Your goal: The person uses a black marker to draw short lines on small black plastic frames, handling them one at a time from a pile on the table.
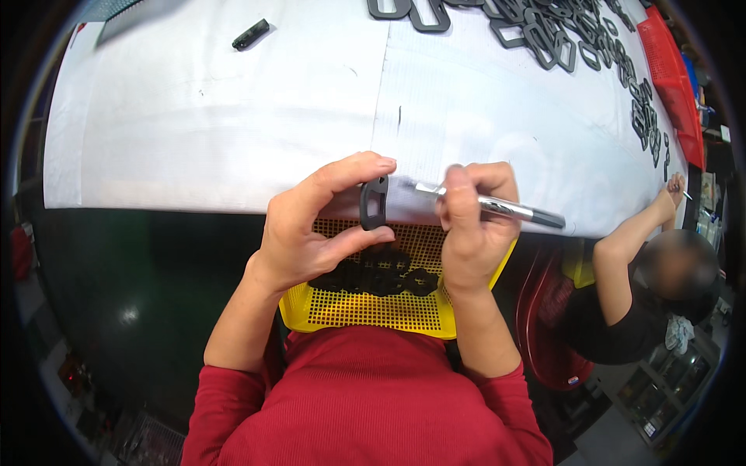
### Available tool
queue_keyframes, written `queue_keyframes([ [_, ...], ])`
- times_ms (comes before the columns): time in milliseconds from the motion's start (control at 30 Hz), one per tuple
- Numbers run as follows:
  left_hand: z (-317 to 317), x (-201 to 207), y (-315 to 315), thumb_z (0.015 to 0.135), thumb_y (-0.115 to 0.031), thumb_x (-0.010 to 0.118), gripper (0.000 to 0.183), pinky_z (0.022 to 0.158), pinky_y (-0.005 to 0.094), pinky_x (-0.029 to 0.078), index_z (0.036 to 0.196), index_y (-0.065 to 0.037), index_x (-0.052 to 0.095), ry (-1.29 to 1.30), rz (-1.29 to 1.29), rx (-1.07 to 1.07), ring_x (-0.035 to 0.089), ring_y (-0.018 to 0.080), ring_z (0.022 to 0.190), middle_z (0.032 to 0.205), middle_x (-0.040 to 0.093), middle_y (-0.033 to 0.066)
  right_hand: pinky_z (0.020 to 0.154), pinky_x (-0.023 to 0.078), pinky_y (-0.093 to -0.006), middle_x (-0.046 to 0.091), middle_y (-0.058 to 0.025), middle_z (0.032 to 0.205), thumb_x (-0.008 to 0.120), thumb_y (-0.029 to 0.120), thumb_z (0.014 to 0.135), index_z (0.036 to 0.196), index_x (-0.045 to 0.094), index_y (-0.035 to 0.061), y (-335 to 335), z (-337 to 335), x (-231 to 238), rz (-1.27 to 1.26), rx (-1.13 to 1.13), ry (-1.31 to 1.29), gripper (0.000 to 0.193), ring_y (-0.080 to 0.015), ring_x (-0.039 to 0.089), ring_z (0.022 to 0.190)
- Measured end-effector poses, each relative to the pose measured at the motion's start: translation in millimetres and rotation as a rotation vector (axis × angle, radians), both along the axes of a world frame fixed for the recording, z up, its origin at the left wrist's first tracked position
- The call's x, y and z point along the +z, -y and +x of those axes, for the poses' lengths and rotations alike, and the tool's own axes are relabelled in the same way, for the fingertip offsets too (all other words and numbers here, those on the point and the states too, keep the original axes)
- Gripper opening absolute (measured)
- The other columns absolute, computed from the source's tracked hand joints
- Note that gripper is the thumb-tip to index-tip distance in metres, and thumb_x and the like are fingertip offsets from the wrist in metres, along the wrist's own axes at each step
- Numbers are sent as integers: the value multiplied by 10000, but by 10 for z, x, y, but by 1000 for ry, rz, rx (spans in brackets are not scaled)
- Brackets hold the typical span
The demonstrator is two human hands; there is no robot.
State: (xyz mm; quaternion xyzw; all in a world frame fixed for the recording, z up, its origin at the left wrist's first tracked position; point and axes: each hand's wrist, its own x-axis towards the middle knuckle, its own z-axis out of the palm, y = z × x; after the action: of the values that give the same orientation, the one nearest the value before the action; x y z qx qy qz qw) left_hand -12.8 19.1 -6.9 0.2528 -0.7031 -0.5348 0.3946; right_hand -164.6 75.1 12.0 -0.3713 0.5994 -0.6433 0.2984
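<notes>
Between the thumb and fingertips of my left hand (pixel 307 221) is a small black frame-shaped part (pixel 374 203) with a slot through it, held upright. My right hand (pixel 475 225) grips a slim silver-and-black trimming knife or pen-like tool (pixel 509 208); its blurred tip points left toward the part, a short gap away. Below both hands a yellow mesh basket (pixel 373 317) sits at my lap, with several dark parts (pixel 381 273) lying in it.
A white-covered table (pixel 233 132) stretches ahead. Many black frame parts (pixel 544 35) are heaped at its far right, beside a red basket (pixel 670 85). A black cylindrical piece (pixel 251 35) lies far left. At the right, another person (pixel 622 311) sits with hands at the table edge.
</notes>
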Motion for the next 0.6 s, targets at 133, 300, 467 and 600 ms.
queue_keyframes([
  [133,51,240,55,674,-38,746,711,902,341,460,1283,-18,381,-132,511,-187,578,219,1022,1102,590,154,539,440,-197,626,-111,851,617,43,808,906,579,7,-5,-167,159,-130,286,94,111,-111,566,665],
  [300,120,310,151,629,-81,794,929,953,373,401,1348,63,223,-69,547,-464,530,253,1089,1167,535,188,617,497,-247,647,-108,832,661,-88,689,961,615,3,120,-263,302,-228,726,-274,290,-148,609,729],
  [467,61,364,78,601,-131,813,935,979,375,381,1348,7,269,-166,328,-246,458,278,1180,1273,460,186,553,460,-181,633,-57,794,639,-11,778,1045,598,23,27,-186,336,66,360,480,272,-75,572,688],
  [600,-30,272,-38,642,-72,774,783,980,365,384,1303,-6,359,-138,-154,-21,457,283,1186,1249,489,173,481,397,-160,631,-88,804,626,44,812,1105,542,8,44,-85,264,173,345,836,307,-54,499,576],
])
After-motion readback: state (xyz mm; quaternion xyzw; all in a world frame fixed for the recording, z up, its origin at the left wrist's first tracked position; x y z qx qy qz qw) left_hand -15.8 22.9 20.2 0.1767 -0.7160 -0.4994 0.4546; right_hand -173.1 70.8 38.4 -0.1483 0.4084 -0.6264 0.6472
